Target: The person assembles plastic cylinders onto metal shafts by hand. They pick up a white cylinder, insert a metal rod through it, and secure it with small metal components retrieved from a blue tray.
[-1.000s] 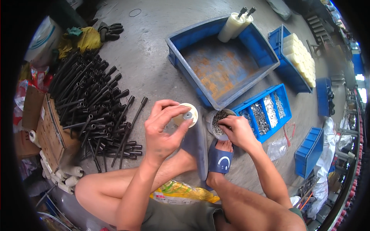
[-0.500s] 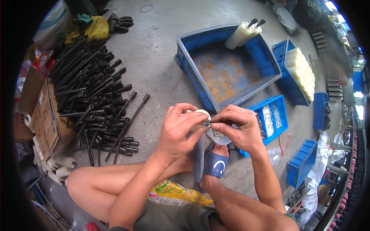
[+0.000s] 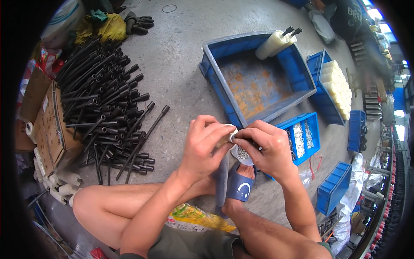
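A heap of long black metal rods with socket ends (image 3: 101, 108) covers the concrete floor to the person's left, and a large blue plastic crate with a rust-stained bottom (image 3: 258, 82) stands ahead with a pale roll of film (image 3: 272, 44) leaning on its far wall. To the right sits a smaller blue plastic tray of small silvery parts (image 3: 300, 137). The person sits low, a dark blue slide sandal (image 3: 239, 186) on one foot. Above that foot, the left hand (image 3: 202, 149) is curled around a small white tape roll (image 3: 228, 131), while the right hand (image 3: 264, 149) pinches at the roll's edge with thumb and forefinger; what it grips is too small to tell. Just beneath the hands lies a small round dish of silvery fittings (image 3: 242, 154). The likeliest slip is a lost pinch: the tiny piece could drop among the fittings, or a knuckle could tip the dish and scatter them over the floor.
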Action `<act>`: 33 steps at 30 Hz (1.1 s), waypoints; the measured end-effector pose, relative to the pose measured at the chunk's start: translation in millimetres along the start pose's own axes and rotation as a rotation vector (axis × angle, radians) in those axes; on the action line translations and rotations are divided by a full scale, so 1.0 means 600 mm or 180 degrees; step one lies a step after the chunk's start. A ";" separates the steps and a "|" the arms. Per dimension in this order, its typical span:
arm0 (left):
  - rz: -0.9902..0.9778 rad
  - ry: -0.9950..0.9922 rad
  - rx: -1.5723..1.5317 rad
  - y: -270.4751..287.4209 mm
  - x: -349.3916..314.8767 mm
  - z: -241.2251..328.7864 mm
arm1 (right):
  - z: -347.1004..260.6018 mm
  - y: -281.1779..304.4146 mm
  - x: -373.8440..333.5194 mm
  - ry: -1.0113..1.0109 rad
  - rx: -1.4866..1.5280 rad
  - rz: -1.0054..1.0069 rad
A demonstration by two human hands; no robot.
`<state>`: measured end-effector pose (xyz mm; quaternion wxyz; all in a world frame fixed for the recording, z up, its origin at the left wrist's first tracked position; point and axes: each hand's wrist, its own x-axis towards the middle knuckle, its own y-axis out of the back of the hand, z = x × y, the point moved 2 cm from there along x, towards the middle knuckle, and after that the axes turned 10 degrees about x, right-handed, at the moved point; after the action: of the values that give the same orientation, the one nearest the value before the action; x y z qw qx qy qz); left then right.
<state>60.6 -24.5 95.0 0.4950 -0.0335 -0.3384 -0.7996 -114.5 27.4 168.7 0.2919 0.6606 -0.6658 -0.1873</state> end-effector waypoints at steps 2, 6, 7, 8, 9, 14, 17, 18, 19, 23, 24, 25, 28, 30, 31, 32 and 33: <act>-0.0049 0.0107 0.0021 0.003 0.004 0.002 | -0.005 -0.008 0.001 0.0134 -0.0081 0.0148; -0.0259 0.0537 0.0181 0.010 0.007 0.006 | -0.012 -0.019 0.004 0.0337 -0.0267 0.0247; -0.0189 0.0431 0.0230 0.012 0.008 0.007 | -0.008 -0.020 0.006 0.0380 -0.0252 0.0195; -0.0119 0.0324 0.0280 0.014 0.008 0.007 | -0.006 -0.021 0.009 0.0425 -0.0272 0.0197; -0.0052 0.0213 0.0317 0.015 0.009 0.007 | -0.004 -0.022 0.011 0.0463 -0.0302 0.0202; -0.0210 0.0138 0.0242 0.022 0.014 -0.013 | 0.007 -0.030 0.021 0.0830 -0.0319 0.0127; -0.0392 0.0117 0.0032 0.027 0.021 -0.021 | 0.027 -0.036 0.025 0.1162 -0.0292 0.0098; -0.0464 0.0103 -0.0040 0.029 0.023 -0.024 | 0.031 -0.037 0.028 0.1235 -0.0268 0.0106; -0.0463 0.0074 -0.0060 0.034 0.027 -0.023 | 0.034 -0.039 0.030 0.1307 -0.0245 0.0115; -0.0309 0.0168 -0.0054 0.052 0.030 -0.025 | 0.024 -0.043 0.044 0.1461 -0.0389 0.0082; -0.0272 0.0201 -0.0014 0.053 0.031 -0.027 | 0.020 -0.046 0.046 0.1434 -0.0454 0.0057; -0.0232 0.0236 0.0027 0.053 0.031 -0.028 | 0.017 -0.050 0.049 0.1460 -0.0509 0.0077; -0.0076 0.0440 -0.0036 0.040 0.027 -0.028 | 0.013 -0.052 0.052 0.1480 -0.0647 -0.0022; 0.0022 0.0545 -0.0200 0.036 0.030 -0.019 | 0.014 -0.048 0.055 0.1459 -0.0723 -0.0043; -0.0131 0.0365 -0.0104 0.041 0.029 -0.020 | 0.012 -0.048 0.057 0.1449 -0.0761 -0.0058; -0.0115 0.0325 -0.0089 0.043 0.025 -0.025 | 0.009 -0.048 0.059 0.1395 -0.0802 -0.0062; -0.0098 0.0286 -0.0080 0.041 0.020 -0.033 | 0.002 -0.048 0.061 0.1337 -0.0847 -0.0068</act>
<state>80.3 -52.1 97.1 0.4969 0.0014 -0.3062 -0.8120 -91.8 -10.4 154.6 0.5064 0.6477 -0.5530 -0.1350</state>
